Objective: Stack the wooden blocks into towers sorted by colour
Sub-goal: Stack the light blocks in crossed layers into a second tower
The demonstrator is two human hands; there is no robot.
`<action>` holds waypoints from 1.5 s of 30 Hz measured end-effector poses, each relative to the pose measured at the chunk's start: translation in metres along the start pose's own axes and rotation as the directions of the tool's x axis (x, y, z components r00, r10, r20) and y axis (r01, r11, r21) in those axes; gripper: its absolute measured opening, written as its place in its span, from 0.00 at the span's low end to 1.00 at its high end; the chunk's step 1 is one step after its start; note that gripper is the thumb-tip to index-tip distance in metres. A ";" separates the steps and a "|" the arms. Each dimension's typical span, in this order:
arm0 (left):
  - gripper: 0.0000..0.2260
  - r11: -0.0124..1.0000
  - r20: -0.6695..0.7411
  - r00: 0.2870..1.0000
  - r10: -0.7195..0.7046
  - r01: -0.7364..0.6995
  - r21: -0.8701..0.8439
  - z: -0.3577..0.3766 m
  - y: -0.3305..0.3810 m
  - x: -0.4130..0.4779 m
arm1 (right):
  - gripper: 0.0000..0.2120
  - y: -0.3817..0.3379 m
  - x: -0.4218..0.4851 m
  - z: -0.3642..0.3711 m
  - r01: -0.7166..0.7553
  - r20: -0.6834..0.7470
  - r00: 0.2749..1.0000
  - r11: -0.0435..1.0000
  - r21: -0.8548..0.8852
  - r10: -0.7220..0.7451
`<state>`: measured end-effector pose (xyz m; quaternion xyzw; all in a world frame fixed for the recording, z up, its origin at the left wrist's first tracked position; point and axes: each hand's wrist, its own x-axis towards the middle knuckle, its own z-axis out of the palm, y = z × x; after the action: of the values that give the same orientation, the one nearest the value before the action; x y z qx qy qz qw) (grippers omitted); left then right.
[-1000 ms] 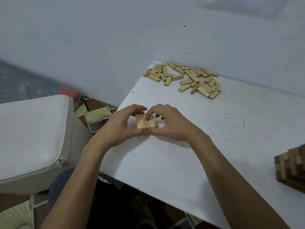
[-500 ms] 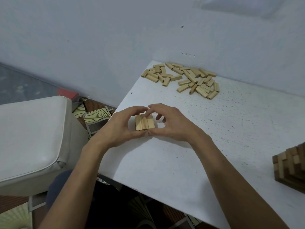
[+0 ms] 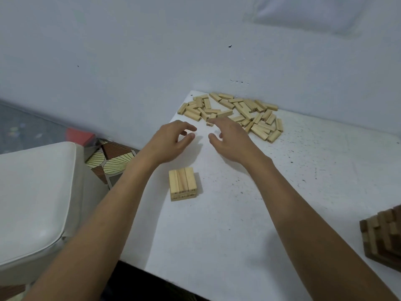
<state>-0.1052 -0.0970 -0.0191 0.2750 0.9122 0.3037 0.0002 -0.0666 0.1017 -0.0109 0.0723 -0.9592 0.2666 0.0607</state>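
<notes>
step: likely fetching next pale blocks | grip: left hand [image 3: 171, 141] and right hand [image 3: 229, 142] empty, fingers loosely spread | target: loose pile [image 3: 235, 111] just ahead, against wall [image 3: 195, 51], long axes mixed, nearer right hand | tower [image 3: 183, 184], 3 across top, between forearms

Dark block tower [image 3: 385, 233]: cut off by the right frame edge; full width and layer count cannot be told.
Loose pale blocks [image 3: 245, 109]: near-left part hidden behind right hand [image 3: 230, 139]; end stamps too small to read.
Low pale stack [image 3: 183, 183]: end marks illegible.
Bench [image 3: 303, 192]: right side cropped.
</notes>
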 end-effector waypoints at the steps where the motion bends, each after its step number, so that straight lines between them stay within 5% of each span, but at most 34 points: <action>1: 0.13 0.999 -0.001 1.000 0.005 -0.005 0.042 0.003 -0.006 0.010 | 0.22 0.002 0.009 0.003 0.001 -0.001 1.000 0.999 -0.033 -0.001; 10: 0.24 0.937 -0.039 0.997 0.067 -0.049 0.345 0.017 -0.035 0.063 | 0.23 0.011 0.058 0.032 0.007 -0.053 0.998 0.921 -0.389 -0.030; 16: 0.19 0.904 -0.023 0.988 0.154 -0.132 0.406 0.019 -0.039 0.077 | 0.10 0.017 0.064 0.039 0.009 -0.218 0.969 0.893 -0.449 -0.120; 23: 0.14 0.879 -0.005 0.989 0.146 -0.127 0.459 0.011 -0.031 0.081 | 0.03 0.020 0.055 0.042 0.044 -0.323 0.929 0.921 -0.387 -0.180; 29: 0.16 0.854 0.080 0.994 0.076 -0.107 0.510 0.006 -0.011 0.072 | 0.04 0.015 0.028 0.033 0.072 -0.380 0.916 0.986 -0.152 -0.126; 35: 0.17 0.967 0.129 0.991 0.034 -0.066 0.246 0.006 0.014 0.052 | 0.03 0.008 -0.016 0.018 -0.040 -0.329 0.940 0.988 0.149 0.088; 45: 0.12 0.991 0.152 0.987 -0.057 0.037 0.131 0.032 0.107 0.005 | 0.08 0.020 -0.102 -0.008 -0.239 -0.213 0.948 0.971 0.014 0.236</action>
<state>-0.0504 -0.0057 0.0150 0.2756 0.9332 0.2222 0.0608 0.0303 0.1336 -0.0297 -0.0730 -0.9505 0.2722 0.1311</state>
